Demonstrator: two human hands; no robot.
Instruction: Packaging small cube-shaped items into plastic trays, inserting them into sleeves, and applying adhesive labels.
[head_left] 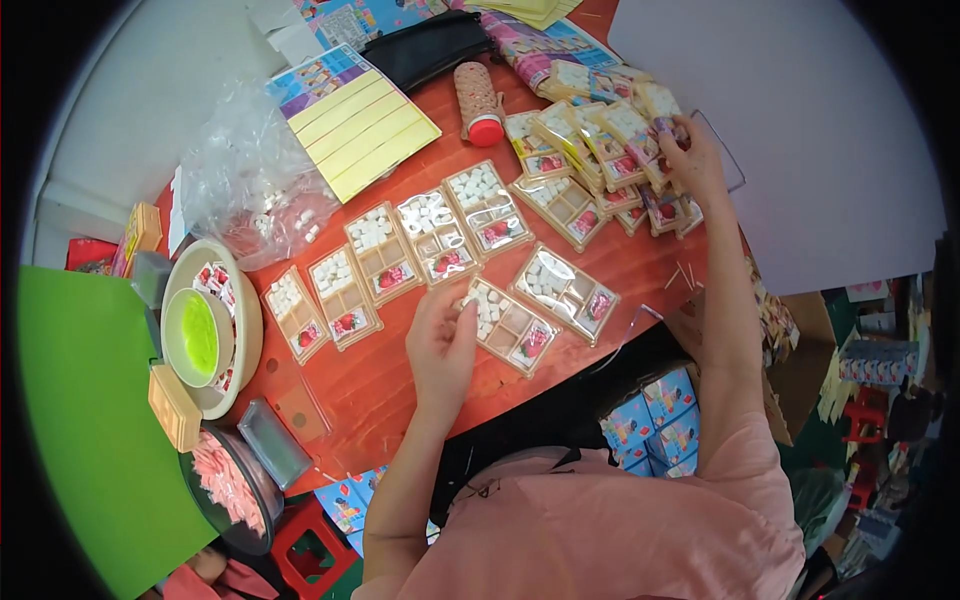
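My left hand is closed at the left edge of a clear-lidded compartment tray, thumb and fingertips against its corner. White marshmallow-like cubes and a small strawberry-printed sachet show inside that tray. Over at the right, my right hand has its fingers bent round a similar tray on a piled heap; part of the grip is hidden. Beside the left-hand tray lies another filled tray. Several more trays stand in a slanting row across the red table.
A cream basin of sachets holds a bowl of bright green stuff. Below it sits a dark bowl of pink pieces. Farther back are a clear plastic bag, yellow-striped sheets, a red-capped bottle and a black pouch.
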